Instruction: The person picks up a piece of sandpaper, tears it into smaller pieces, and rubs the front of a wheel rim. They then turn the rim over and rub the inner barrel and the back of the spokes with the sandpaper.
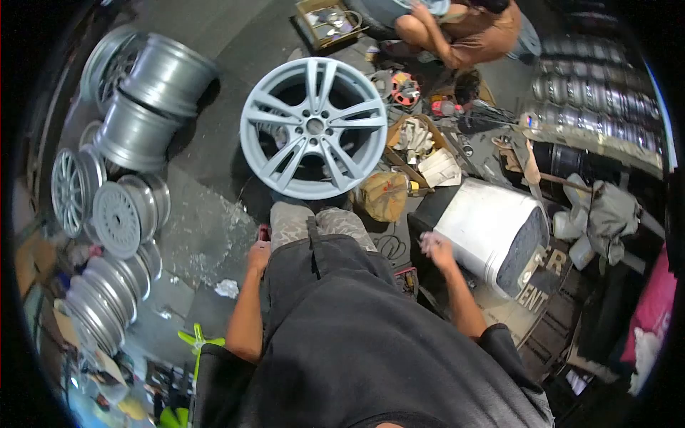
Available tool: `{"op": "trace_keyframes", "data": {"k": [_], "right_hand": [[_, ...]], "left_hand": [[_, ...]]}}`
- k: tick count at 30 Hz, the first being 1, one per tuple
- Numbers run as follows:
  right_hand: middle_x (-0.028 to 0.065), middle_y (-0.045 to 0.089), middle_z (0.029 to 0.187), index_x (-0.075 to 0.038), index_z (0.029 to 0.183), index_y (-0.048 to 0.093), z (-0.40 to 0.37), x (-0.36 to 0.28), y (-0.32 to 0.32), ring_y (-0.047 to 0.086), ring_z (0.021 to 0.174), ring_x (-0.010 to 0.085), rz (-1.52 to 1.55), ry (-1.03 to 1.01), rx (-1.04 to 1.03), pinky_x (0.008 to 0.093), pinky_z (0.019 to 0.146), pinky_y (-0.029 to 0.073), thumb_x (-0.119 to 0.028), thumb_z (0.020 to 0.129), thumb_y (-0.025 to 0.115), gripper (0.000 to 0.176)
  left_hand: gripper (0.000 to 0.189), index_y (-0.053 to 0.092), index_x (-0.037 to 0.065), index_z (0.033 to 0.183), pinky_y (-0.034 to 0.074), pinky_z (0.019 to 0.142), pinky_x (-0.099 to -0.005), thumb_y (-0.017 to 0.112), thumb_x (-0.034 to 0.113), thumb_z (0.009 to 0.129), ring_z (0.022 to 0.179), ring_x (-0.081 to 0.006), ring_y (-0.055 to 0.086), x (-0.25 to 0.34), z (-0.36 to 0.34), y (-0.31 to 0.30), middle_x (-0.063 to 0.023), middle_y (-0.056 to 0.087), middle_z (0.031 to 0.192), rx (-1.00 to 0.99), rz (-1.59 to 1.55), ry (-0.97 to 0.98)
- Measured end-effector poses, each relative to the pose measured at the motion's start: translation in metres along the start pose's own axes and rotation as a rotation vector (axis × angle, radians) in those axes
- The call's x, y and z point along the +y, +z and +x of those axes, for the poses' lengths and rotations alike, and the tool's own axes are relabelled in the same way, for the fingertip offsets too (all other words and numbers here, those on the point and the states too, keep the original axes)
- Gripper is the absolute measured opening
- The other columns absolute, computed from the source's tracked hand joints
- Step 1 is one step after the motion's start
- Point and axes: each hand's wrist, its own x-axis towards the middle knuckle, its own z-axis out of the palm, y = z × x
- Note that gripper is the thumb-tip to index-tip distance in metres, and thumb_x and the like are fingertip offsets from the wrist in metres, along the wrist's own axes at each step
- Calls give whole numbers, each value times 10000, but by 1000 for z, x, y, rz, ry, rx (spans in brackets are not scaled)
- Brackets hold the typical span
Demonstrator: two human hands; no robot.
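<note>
A pale grey-blue alloy wheel rim (351,173) with paired spokes lies face up in front of my knees. My left hand (261,252) is low beside my left thigh, its fingers curled. A small dark red thing (265,232) shows at its fingertips, too small to name. On the other side, my right hand (437,247) reaches out past my right knee, next to a white plastic container (477,221) lying on its side. Its fingers look loosely apart, with nothing visible in them. Neither hand touches the rim.
Several silver rims (146,128) are stacked at the left, and more (599,103) at the upper right. A carton (394,158) of rags and a mustard-coloured bundle (382,196) lie right of the rim. Another person (479,32) crouches at the top. A green-legged stand (200,338) is at lower left.
</note>
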Motion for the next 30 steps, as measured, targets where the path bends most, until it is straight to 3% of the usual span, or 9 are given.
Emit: {"op": "trace_keyframes", "data": {"k": [6, 8, 11, 13, 15, 17, 21, 24, 30], "right_hand": [[163, 730, 917, -16, 1059, 732, -122, 92, 50, 696, 825, 238, -267, 247, -117, 366, 744, 533, -252, 918, 642, 289], [229, 739, 974, -4, 1078, 744, -144, 85, 67, 716, 922, 300, -282, 351, -112, 398, 830, 531, -304, 870, 716, 366], [255, 732, 1016, 0, 1100, 739, -139, 146, 78, 700, 1000, 370, -393, 151, -268, 421, 895, 509, -342, 772, 797, 477], [265, 726, 999, 25, 1099, 719, -127, 196, 82, 686, 1025, 416, -376, -210, 219, 438, 901, 498, -356, 699, 848, 567], [231, 733, 936, 30, 1068, 719, -72, 165, 52, 692, 939, 407, -310, -329, 60, 423, 862, 510, -362, 721, 845, 538], [177, 728, 853, 26, 1018, 726, -50, 68, 26, 685, 807, 336, -418, -131, -208, 395, 788, 529, -333, 830, 782, 409], [50, 698, 791, 7, 1006, 731, -2, -13, -8, 618, 712, 101, -147, 196, -119, 305, 666, 499, -200, 989, 615, 238], [129, 728, 833, 5, 1014, 731, 54, -38, -28, 693, 787, 230, -374, 20, -193, 365, 754, 528, -349, 1012, 567, 390], [265, 703, 1080, 0, 1037, 703, 214, -31, -84, 653, 1076, 440, -821, -218, -482, 460, 926, 486, -535, 1048, 374, 628]], "left_hand": [[342, 722, 5, 997, 553, 709, -430, 579, 313, 958, 812, -347, 727, 13, 24, -19, -227, 735, 926, 26, 164, 244], [288, 702, 13, 999, 537, 572, -363, 546, 252, 976, 663, -231, 692, 25, 26, -39, -144, 716, 824, -287, -235, -116], [228, 680, 38, 1002, 459, 444, -295, 550, 226, 988, 543, -147, 612, 24, 40, -50, -81, 671, 795, -253, -389, -189], [234, 661, 39, 1047, 462, 453, -299, 557, 241, 991, 542, -148, 597, 28, 43, -48, -70, 653, 752, -262, -383, -213], [237, 662, 33, 1017, 464, 457, -296, 553, 242, 995, 542, -145, 591, 38, 42, -44, -71, 648, 741, -207, -364, -170], [297, 675, 25, 971, 465, 471, -269, 561, 297, 1003, 538, -120, 571, 64, 27, -36, -53, 630, 702, -199, -421, -200], [476, 695, -1, 974, 525, 554, -346, 573, 457, 1009, 614, -173, 635, 103, 6, -17, -92, 656, 720, -391, -182, -191], [790, 728, -67, 989, 525, 890, -485, 584, 702, 882, 1018, -404, 702, 125, -15, 8, -300, 716, 1034, -309, 329, 94], [528, 709, 8, 1057, 505, 834, -549, 468, 477, 1025, 984, -471, 658, 169, -38, 122, -307, 682, 990, -425, 360, 77]]}}
